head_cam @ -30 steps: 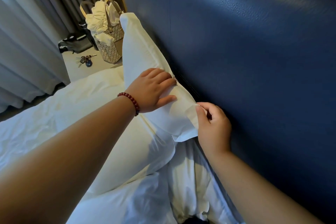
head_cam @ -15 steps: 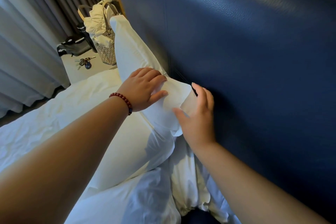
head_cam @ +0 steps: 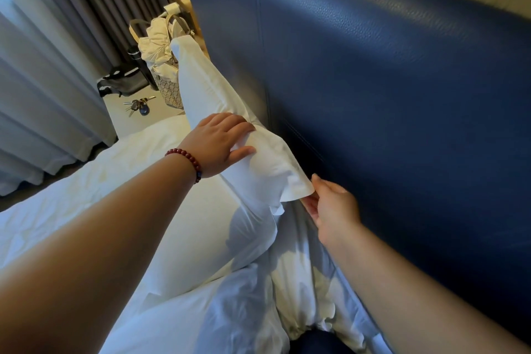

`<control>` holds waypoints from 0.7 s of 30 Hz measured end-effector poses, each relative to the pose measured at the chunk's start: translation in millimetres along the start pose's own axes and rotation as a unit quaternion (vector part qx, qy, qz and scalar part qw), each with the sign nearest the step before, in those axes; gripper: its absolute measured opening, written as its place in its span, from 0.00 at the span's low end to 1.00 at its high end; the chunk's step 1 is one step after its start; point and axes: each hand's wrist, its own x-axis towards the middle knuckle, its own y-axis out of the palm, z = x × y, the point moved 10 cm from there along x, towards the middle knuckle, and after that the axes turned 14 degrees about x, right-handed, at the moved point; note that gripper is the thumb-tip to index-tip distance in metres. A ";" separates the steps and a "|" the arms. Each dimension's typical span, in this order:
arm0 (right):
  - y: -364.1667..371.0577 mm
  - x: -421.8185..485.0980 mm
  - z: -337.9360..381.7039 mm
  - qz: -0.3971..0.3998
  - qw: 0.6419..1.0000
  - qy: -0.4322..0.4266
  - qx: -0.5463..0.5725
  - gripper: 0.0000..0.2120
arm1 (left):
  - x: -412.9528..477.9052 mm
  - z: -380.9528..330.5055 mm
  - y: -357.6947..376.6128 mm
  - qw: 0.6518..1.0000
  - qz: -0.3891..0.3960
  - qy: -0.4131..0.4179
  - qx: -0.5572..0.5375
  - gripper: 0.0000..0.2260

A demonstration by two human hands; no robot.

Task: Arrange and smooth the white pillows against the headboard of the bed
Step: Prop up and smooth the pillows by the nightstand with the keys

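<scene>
The step in hand looks like squaring off the upright white pillow (head_cam: pixel 230 121) against the blue headboard (head_cam: pixel 402 100). The pillow stands on edge, leaning back on the headboard. Its top ridge runs away beyond the fingertips of the left hand (head_cam: pixel 218 142) towards the far end of the bed.

The left hand lies flat on that ridge, fingers straight and spread, thumb (head_cam: pixel 244 150) pressed on the cloth, grasping nothing. The right hand (head_cam: pixel 330 204) is at the near corner flap (head_cam: pixel 298 187). Its thumb sits just above the flap's edge and its fingers (head_cam: pixel 310 205) just beneath it. Whether they actually nip the cloth cannot be told.

My guess at the next move: draw the corner out taut towards the right wrist while the left palm steadies the ridge, then sweep along it to flatten the creases.

Below the right fingers, rumpled white bedding (head_cam: pixel 304 282) is bunched between pillow and headboard, and it may keep the pillow from sitting flush. Far beyond the left fingertips stand 1 woven bag (head_cam: pixel 169 92) stuffed with pale cloth, a bunch of keys (head_cam: pixel 139 106) and grey curtains (head_cam: pixel 51 72), all well apart from the work. A red bead bracelet (head_cam: pixel 188 160) circles the left wrist.
</scene>
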 end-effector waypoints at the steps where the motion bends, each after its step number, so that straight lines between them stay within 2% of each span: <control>1: -2.0 -1.3 7.7 0.009 0.998 -0.052 -0.038 0.12 | 0.2 0.9 -0.2 1.000 0.001 -0.001 -0.001 0.32; 3: 1.5 -14.5 34.5 0.045 0.970 -0.196 -0.135 0.18 | 1.5 0.0 0.0 1.000 0.003 0.002 -0.002 0.33; 5: 23.1 -39.9 62.5 0.106 0.900 -0.352 -0.234 0.21 | 4.5 -3.1 1.0 1.000 0.005 0.005 -0.003 0.33; 7: 49.4 -57.2 73.1 0.160 0.836 -0.433 -0.297 0.20 | 8.5 -6.4 3.2 1.000 0.011 0.007 -0.004 0.33; 8: 61.0 -57.7 74.8 0.179 0.828 -0.436 -0.305 0.19 | 10.5 -7.7 4.4 1.000 0.015 0.008 -0.006 0.33; 11: 99.6 -42.0 78.0 0.219 0.842 -0.381 -0.313 0.19 | 15.3 -8.5 4.8 1.000 0.019 0.009 -0.013 0.32; 15: 161.3 -9.7 72.2 0.263 0.794 -0.331 -0.437 0.22 | 16.2 -6.0 -0.8 1.000 -0.005 0.007 -0.030 0.28; 18: 198.1 20.3 66.2 0.262 0.770 -0.301 -0.498 0.19 | 18.0 -6.5 1.9 0.998 -0.030 -0.002 -0.050 0.24; 21: 216.9 45.7 60.3 0.230 0.742 -0.298 -0.555 0.19 | 19.8 12.8 6.4 0.990 -0.052 -0.082 -0.105 0.21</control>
